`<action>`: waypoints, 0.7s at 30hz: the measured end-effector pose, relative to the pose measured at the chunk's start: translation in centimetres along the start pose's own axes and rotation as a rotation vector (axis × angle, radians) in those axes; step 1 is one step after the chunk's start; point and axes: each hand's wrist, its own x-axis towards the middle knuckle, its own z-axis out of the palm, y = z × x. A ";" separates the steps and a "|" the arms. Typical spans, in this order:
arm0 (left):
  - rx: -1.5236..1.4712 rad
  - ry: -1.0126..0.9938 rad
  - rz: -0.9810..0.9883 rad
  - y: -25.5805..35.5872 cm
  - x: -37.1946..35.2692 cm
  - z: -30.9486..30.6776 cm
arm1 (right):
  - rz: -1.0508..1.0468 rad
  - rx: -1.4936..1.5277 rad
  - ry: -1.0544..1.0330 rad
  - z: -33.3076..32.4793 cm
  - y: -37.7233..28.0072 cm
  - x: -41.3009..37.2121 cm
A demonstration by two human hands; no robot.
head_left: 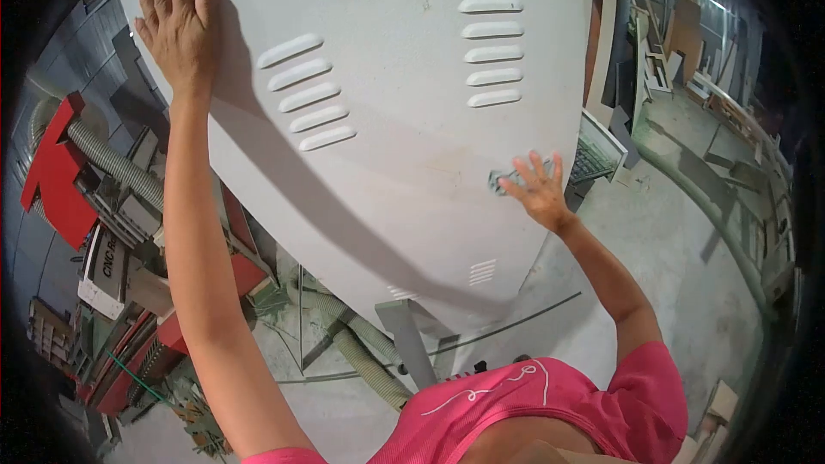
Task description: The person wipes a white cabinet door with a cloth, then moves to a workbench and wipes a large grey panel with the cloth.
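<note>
A large light-grey metal panel (387,103) with raised louvre vents stands in front of me. High on its left edge, my left hand (182,30) lies flat against the surface with fingers stretched and nothing held. Lower on the right side, my right hand (543,199) presses a crumpled grey-green cloth (497,181) against the panel. Its fingers are spread over the cloth, which pokes out beside the thumb and is partly hidden. A faint brownish smudge marks the panel left of and above the cloth.
At left stands a red and white machine (107,271) lettered "CNC", with a ribbed hose (116,159). More hose (365,365) and a grey metal post (406,344) are below the panel. A green crate (593,159) sits behind its right edge; boards (685,34) lean far right.
</note>
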 end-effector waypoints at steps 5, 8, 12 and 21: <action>-0.006 -0.018 -0.050 0.4 0.1 -0.2 | 0.166 -0.224 0.225 -2.6 4.9 8.3; -0.014 -0.040 -0.056 0.3 0.1 -0.3 | 0.160 -0.248 0.298 -5.4 7.3 15.0; -0.020 -0.083 -0.074 0.6 0.1 -0.5 | 0.169 -0.234 0.332 -7.2 10.5 21.0; -0.056 -0.049 -0.052 0.2 -0.7 -0.3 | 0.429 -0.060 0.430 -3.8 7.4 11.4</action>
